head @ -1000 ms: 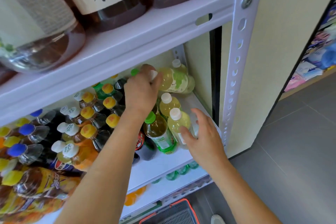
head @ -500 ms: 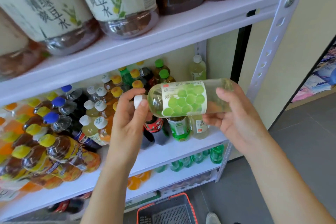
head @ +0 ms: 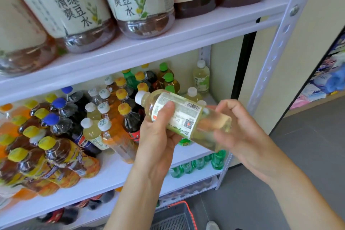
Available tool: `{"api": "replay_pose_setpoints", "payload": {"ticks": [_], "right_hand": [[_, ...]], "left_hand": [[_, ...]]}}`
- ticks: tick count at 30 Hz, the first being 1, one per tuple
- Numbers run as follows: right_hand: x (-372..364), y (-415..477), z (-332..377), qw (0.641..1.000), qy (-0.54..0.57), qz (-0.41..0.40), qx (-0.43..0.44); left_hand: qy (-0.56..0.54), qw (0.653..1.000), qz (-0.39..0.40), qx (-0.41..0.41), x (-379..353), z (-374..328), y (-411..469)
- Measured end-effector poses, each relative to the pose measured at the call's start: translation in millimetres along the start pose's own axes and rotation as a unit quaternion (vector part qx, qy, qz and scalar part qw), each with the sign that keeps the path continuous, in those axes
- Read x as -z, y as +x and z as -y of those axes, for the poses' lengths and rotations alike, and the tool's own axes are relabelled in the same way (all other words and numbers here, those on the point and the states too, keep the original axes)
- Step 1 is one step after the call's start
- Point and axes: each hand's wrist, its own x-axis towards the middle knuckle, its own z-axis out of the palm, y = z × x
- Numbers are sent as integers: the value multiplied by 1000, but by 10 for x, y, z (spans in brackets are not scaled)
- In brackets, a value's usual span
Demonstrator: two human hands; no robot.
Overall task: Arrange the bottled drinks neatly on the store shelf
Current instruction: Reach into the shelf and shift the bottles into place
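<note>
A pale green tea bottle [head: 183,117] with a white cap lies almost level in front of the middle shelf [head: 112,172], cap pointing left, its barcode side up. My left hand [head: 158,136] grips it near the neck, thumb across the label. My right hand [head: 240,136] is blurred and holds its base end with curled fingers. Behind it, several matching pale bottles [head: 201,76] stand at the shelf's back right corner, next to green-capped bottles [head: 169,80].
Rows of yellow-capped [head: 46,144], blue-capped [head: 57,104] and white-capped bottles fill the shelf's left. Large jugs [head: 141,3] stand on the upper shelf. Green bottles [head: 197,162] line the lower shelf. A white upright post [head: 276,43] frames the right side. A red-rimmed basket [head: 173,216] sits on the floor.
The bottle came out of the shelf's right corner into both hands. Since half a second ago it has turned about its axis, grape picture away and barcode up, with my left hand shifting from cap to neck.
</note>
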Motion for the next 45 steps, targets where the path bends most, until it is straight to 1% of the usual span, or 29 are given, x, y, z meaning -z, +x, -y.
{"api": "replay_pose_setpoints", "payload": {"ticks": [2,4,6,8,10,13,16,19,21,22,23,24,25,26,27,28,29,30,31,32,33,34,35,36,37,38,39,42,45], "right_hand": [[3,1,-27,988,120,-32,-96],[-45,-12,-82,965,175,-7,-195],[-97,-37,-151,948,218,24,-231],[-141,-51,-200,942,253,20,-219],[-192,-66,-225,946,264,7,-189],[-255,-76,-254,962,231,-24,-141],[-301,-86,-237,977,183,-58,-90],[-305,-108,-219,989,97,-101,-44],[-313,-139,-230,992,-9,-127,-7],[-324,-153,-250,987,-80,-141,24],[-337,-165,-281,968,-179,-160,69],[-358,-167,-317,930,-299,-178,119],[-379,-162,-359,879,-409,-183,165],[-391,-158,-397,841,-475,-173,196],[-389,-159,-423,830,-497,-158,200],[-384,-163,-424,839,-489,-143,189],[-375,-172,-407,867,-453,-130,164],[-367,-181,-378,910,-375,-123,125],[-362,-185,-335,955,-260,-118,79],[-352,-181,-301,984,-128,-118,29],[-343,-169,-279,991,-8,-126,-38],[-338,-153,-263,983,81,-122,-113],[-341,-141,-243,967,139,-103,-186],[-350,-138,-225,952,172,-65,-244],[-362,-138,-218,943,190,-24,-274],[-371,-132,-220,938,205,-1,-280],[-378,-121,-226,937,220,3,-270],[-390,-102,-212,943,244,-39,-222],[-416,-122,-157,970,170,-47,-165]], "left_hand": [[9,1000,11,-12,26,21,2],[17,999,27,-22,44,23,-1],[26,999,38,-29,73,3,5],[33,998,47,-28,84,-11,3],[22,998,53,-28,82,-6,10],[16,998,61,-21,59,-7,24],[77,995,62,-25,70,-38,38],[121,991,49,-39,107,-50,44],[129,990,50,-32,74,-19,23],[121,991,47,-27,40,-1,16],[106,993,43,-23,5,15,14],[90,995,38,-20,-23,25,17],[79,996,33,-17,-47,28,18],[74,997,25,-17,-56,30,25],[73,997,15,-23,-51,32,32],[74,997,5,-33,-41,34,43],[73,996,-3,-44,-24,32,50],[68,996,-6,-52,-11,29,58],[54,997,-7,-53,-9,21,63],[32,998,-5,-47,-5,14,66],[9,999,-2,-32,4,9,68],[-13,1000,1,-12,14,6,70],[-32,999,5,10,30,3,70],[-44,999,10,28,41,-1,71],[-50,998,14,41,48,-4,66],[-54,997,18,48,46,-10,61],[-57,997,20,53,41,-17,51],[-69,995,36,63,37,-18,22],[-55,995,56,56,57,-15,40]]}}
